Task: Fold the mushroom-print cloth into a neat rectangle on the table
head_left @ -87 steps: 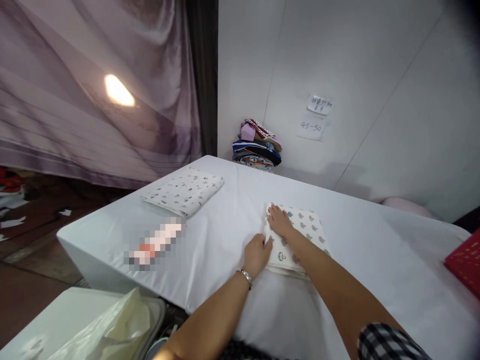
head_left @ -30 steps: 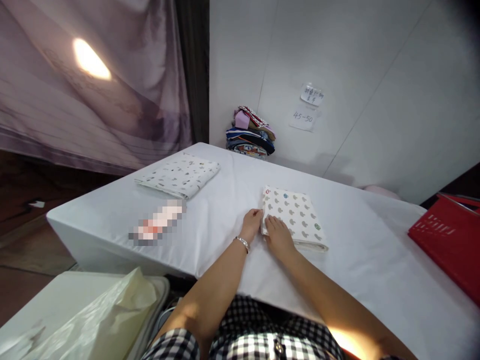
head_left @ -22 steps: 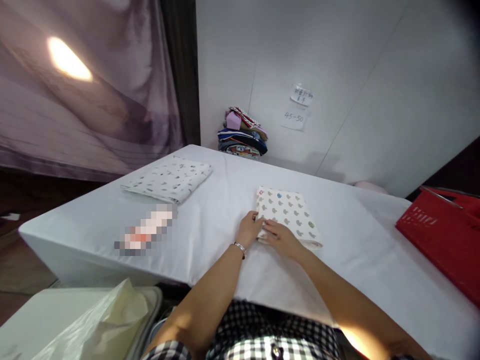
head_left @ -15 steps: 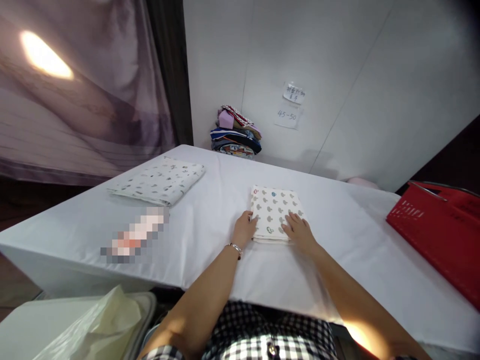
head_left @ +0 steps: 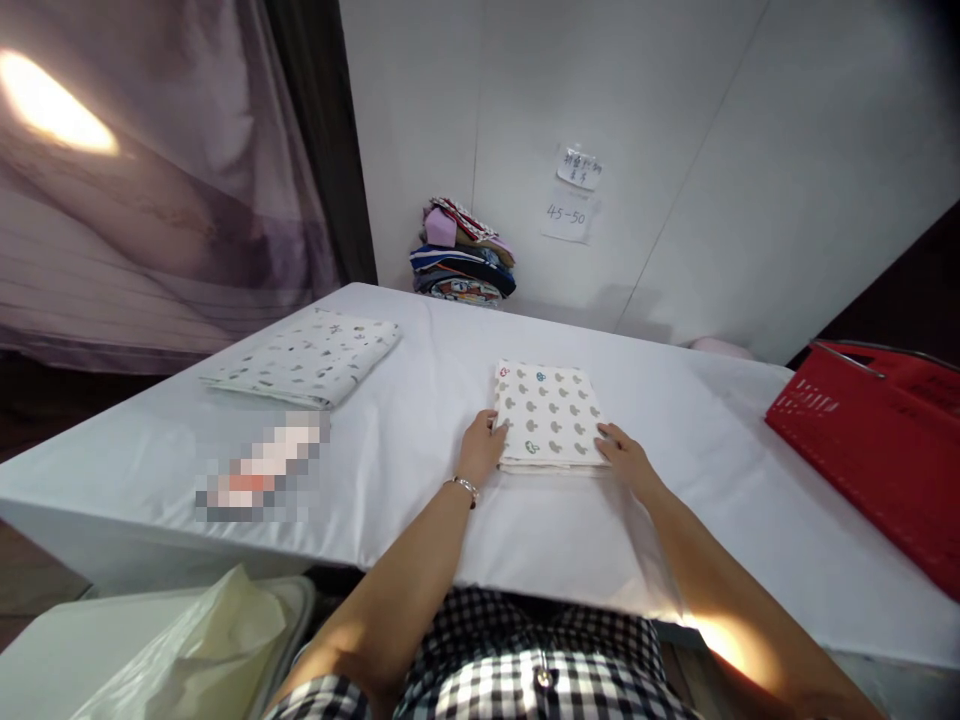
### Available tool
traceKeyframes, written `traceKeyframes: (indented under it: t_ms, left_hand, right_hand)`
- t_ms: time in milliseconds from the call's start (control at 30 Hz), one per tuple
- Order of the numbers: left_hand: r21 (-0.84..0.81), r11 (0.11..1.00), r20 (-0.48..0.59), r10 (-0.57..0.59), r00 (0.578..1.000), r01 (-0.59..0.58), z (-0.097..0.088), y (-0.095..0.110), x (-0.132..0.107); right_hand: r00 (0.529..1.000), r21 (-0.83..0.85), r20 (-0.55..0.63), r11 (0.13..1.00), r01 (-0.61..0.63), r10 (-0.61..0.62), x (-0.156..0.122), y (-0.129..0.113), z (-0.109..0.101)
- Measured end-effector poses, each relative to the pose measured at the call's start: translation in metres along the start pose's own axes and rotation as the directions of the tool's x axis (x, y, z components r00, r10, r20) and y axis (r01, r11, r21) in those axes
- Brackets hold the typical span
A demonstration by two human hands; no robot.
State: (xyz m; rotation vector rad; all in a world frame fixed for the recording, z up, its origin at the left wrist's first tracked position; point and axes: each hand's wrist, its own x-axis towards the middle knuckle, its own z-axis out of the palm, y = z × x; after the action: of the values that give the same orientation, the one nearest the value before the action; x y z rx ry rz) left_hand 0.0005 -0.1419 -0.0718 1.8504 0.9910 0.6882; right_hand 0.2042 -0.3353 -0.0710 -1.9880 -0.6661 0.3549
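A folded white cloth point(head_left: 551, 410) printed with grey mushroom shapes, plus a few red, blue and green ones, lies flat on the table in front of me. My left hand point(head_left: 480, 447), with a bracelet at the wrist, grips the cloth's left edge near its front corner. At the opposite edge my right hand point(head_left: 626, 457) holds the right side between thumb and fingers. The undersides of both grips are hidden. Left of these hands lies a larger folded white cloth point(head_left: 311, 358) with small grey-green prints, touched by neither hand.
A white-covered table point(head_left: 420, 440) spans the view. At its back stands a stack of folded clothes point(head_left: 461, 260) by the wall. A red bag or basket point(head_left: 870, 440) sits at the right. A blurred item point(head_left: 262, 465) lies left; a pale plastic bag point(head_left: 202, 640) is below.
My right hand has slid from the cloth's top to its right edge. The left hand stays at the left edge. The view has shifted slightly.
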Motion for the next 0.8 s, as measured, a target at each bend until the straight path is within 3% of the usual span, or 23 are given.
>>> traceKeyframes:
  t_ms: [167,267,367,467,533,567,667,800]
  left_hand:
    - [0.039,0.993,-0.069,0.115,0.991,-0.112,0.0,-0.003,0.001]
    - [0.128,0.959,-0.126,0.27,0.955,-0.254,-0.004,0.0,-0.002]
    - [0.276,0.848,-0.134,0.5,0.855,-0.453,-0.004,0.01,-0.014]
    - [0.37,0.639,0.097,0.696,0.712,-0.675,0.004,0.023,-0.032]
    - [0.383,0.518,0.273,0.727,0.63,-0.765,0.013,0.028,-0.043]
    - [0.394,0.485,0.331,0.718,0.613,-0.781,0.017,0.028,-0.047]
    - [0.446,0.471,0.398,0.657,0.64,-0.761,0.026,0.025,-0.05]
    - [0.437,0.495,0.419,0.627,0.657,-0.751,0.024,0.023,-0.047]
  right_hand:
    - [0.992,0.171,-0.017,0.978,-0.122,0.127,-0.006,-0.004,-0.008]
    - [0.983,0.278,0.024,0.943,-0.182,0.183,-0.006,-0.007,-0.011]
    - [0.971,0.36,0.071,0.902,-0.239,0.229,-0.004,-0.009,-0.013]
    - [0.959,0.401,0.106,0.872,-0.282,0.261,0.001,-0.009,-0.015]
    - [0.956,0.401,0.112,0.868,-0.292,0.27,0.005,-0.008,-0.015]
    - [0.956,0.396,0.111,0.87,-0.294,0.272,0.007,-0.006,-0.015]
    - [0.95,0.398,0.131,0.863,-0.312,0.283,0.01,-0.001,-0.014]
    - [0.963,0.389,0.135,0.882,-0.267,0.232,0.006,0.002,-0.01]
